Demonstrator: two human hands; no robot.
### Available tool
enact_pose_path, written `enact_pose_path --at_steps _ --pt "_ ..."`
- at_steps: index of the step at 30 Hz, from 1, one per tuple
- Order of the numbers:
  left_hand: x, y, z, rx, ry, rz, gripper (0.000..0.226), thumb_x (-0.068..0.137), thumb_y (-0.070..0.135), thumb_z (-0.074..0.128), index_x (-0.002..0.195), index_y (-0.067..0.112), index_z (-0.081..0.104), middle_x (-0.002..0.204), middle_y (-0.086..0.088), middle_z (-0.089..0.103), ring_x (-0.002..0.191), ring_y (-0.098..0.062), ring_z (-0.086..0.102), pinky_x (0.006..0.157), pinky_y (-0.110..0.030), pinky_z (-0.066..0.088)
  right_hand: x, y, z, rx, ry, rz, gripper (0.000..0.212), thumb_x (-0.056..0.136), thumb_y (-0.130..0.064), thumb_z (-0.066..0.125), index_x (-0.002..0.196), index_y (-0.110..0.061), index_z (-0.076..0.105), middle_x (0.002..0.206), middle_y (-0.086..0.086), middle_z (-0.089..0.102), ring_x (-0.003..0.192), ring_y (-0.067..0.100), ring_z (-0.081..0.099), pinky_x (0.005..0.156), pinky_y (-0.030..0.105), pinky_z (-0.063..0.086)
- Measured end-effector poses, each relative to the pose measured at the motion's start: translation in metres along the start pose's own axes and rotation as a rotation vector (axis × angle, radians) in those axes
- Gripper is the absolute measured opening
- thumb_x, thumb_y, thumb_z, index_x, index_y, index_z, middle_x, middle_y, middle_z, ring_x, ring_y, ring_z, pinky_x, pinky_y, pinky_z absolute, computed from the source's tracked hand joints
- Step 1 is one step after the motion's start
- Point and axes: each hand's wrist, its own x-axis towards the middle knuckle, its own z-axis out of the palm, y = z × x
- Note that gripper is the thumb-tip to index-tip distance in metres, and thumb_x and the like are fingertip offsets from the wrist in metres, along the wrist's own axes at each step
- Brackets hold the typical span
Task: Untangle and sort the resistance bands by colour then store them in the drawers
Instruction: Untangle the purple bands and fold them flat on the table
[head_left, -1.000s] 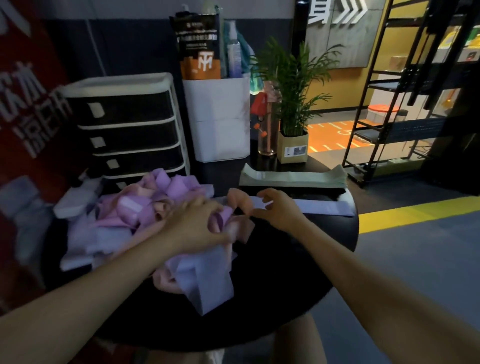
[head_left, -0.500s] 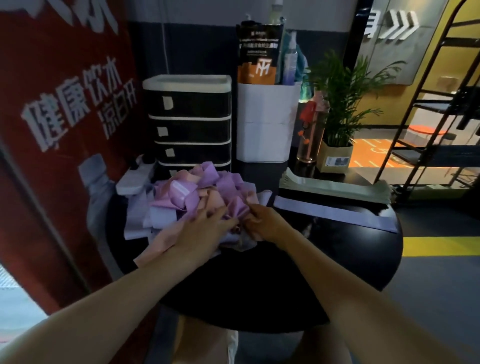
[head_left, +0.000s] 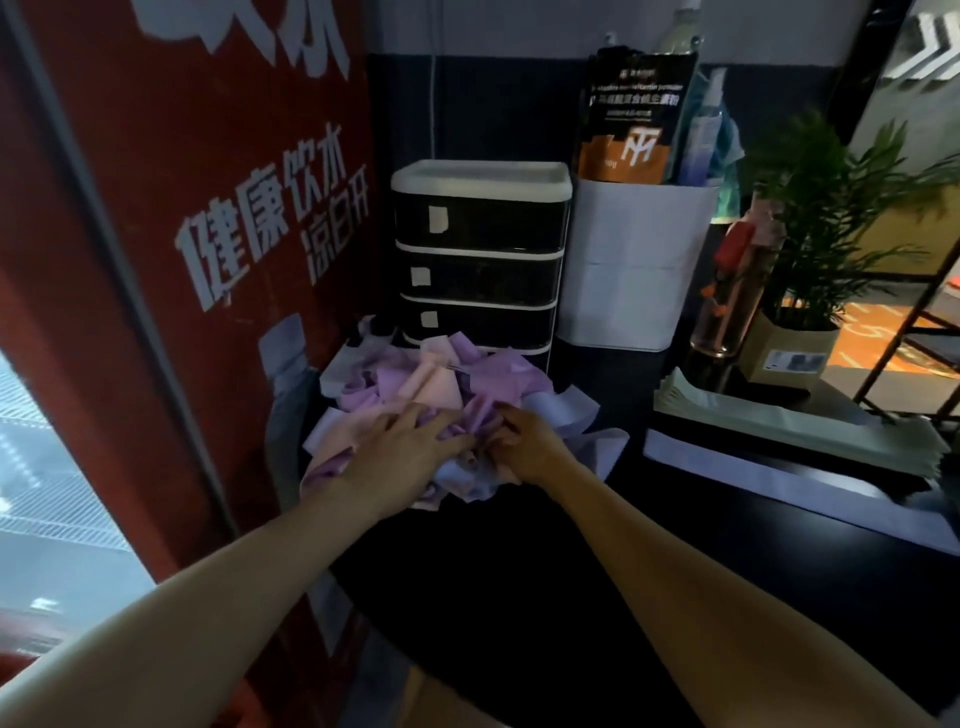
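Both forearms were stretched over the dark round surface (head_left: 519, 597) to the tangled bands (head_left: 441, 384), heaped at its far left edge just before the drawers (head_left: 480, 260). The left hand (head_left: 400, 452) was laid on the heap with fingers spread and relaxed; the right hand (head_left: 524, 441) had its fingers curled into a purple fold, pinching it. To the right, a lilac band (head_left: 779, 478) and green bands (head_left: 789, 421) were laid flat. White blank labels were seen on three drawer fronts. On the red panel (head_left: 156, 260), "健康饮水 凉白开" could be read. Compared with half a second before, the view had been swung left and nearer, and the hands had been kept in the heap.
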Motion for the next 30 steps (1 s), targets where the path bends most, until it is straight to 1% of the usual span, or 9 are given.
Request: enact_pose_path --at_steps 2,5,10,12,16,18,21,24,30 --pt "0.001 -0.003 0.004 -0.017 -0.055 -0.014 0.072 0.078 0.028 0.066 0.140 0.038 0.031 0.150 0.004 0.021 0.132 -0.028 0.025 0.098 -0.041 0.033 -0.005 0.007 0.003 -0.121 -0.013 0.003 0.034 0.099 -0.012 0.035 0.132 -0.008 0.045 0.144 0.005 0.041 0.132 0.018 0.035 0.112 0.026 0.022" --pt "0.002 -0.004 0.003 -0.225 -0.053 -0.042 0.077 0.069 0.049 0.060 0.139 0.039 0.031 0.148 0.005 0.021 0.133 -0.026 0.023 0.102 -0.044 0.031 -0.008 0.023 -0.001 -0.019 0.219 0.041 0.041 0.089 -0.012 0.056 0.130 -0.008 0.048 0.121 0.006 0.057 0.091 0.004 0.052 0.077 0.007 0.037" --pt "-0.002 0.018 -0.002 -0.415 -0.027 -0.074 0.086 0.063 0.084 0.031 0.140 0.048 0.022 0.149 0.010 0.016 0.139 -0.020 0.016 0.111 -0.047 0.022 -0.023 0.037 -0.018 0.027 0.342 0.125 0.058 0.077 -0.019 0.070 0.129 -0.015 0.045 0.123 0.009 0.049 0.113 0.026 0.049 0.083 0.027 0.034" --pt "-0.003 0.031 -0.003 -0.487 0.051 -0.039 0.072 0.076 0.072 0.031 0.141 0.040 0.028 0.144 0.005 0.027 0.133 -0.019 0.029 0.108 -0.042 0.029 -0.032 0.040 -0.022 -0.055 0.350 0.146 0.042 0.078 -0.024 0.067 0.115 -0.013 0.053 0.116 0.008 0.052 0.114 0.027 0.048 0.084 0.028 0.032" --pt "-0.006 0.046 -0.014 -0.594 0.183 0.024 0.061 0.081 0.009 0.055 0.139 0.020 0.041 0.135 -0.005 0.037 0.120 -0.016 0.038 0.098 -0.020 0.031 -0.056 0.040 -0.029 -0.016 0.402 0.226 0.041 0.079 -0.014 0.066 0.119 -0.014 0.057 0.124 0.012 0.045 0.113 0.033 0.046 0.094 0.032 0.040" --pt "-0.010 0.046 -0.020 -0.598 0.222 -0.025 0.055 0.081 0.000 0.055 0.133 0.017 0.047 0.132 -0.005 0.040 0.114 -0.019 0.044 0.093 -0.025 0.037 -0.062 0.035 -0.032 0.033 0.431 0.190 0.039 0.080 -0.011 0.065 0.118 -0.013 0.058 0.123 0.011 0.047 0.113 0.033 0.048 0.093 0.032 0.041" --pt "-0.017 0.041 -0.023 -0.526 0.322 -0.071 0.036 0.082 0.013 0.057 0.118 0.012 0.059 0.122 -0.007 0.050 0.100 -0.027 0.055 0.081 -0.039 0.048 -0.077 0.018 -0.037 0.101 0.414 0.067 0.031 0.081 -0.011 0.067 0.111 -0.006 0.062 0.114 0.009 0.057 0.104 0.025 0.056 0.086 0.027 0.042" --pt "-0.030 0.036 -0.021 -0.425 0.367 -0.094 0.033 0.077 0.027 0.056 0.106 0.015 0.065 0.111 -0.003 0.061 0.094 -0.026 0.059 0.075 -0.035 0.048 -0.093 -0.002 -0.035 0.137 0.292 -0.059 0.019 0.081 -0.013 0.069 0.098 -0.003 0.068 0.101 0.011 0.067 0.094 0.023 0.061 0.080 0.026 0.045" --pt "-0.049 0.036 -0.009 -0.476 0.311 -0.155 0.045 0.077 0.051 0.045 0.104 0.021 0.065 0.109 0.005 0.061 0.094 -0.019 0.058 0.083 -0.035 0.046 -0.097 -0.021 -0.006 -0.011 0.126 -0.105 0.027 0.090 -0.013 0.059 0.114 -0.003 0.061 0.113 0.011 0.062 0.101 0.022 0.058 0.088 0.023 0.041"
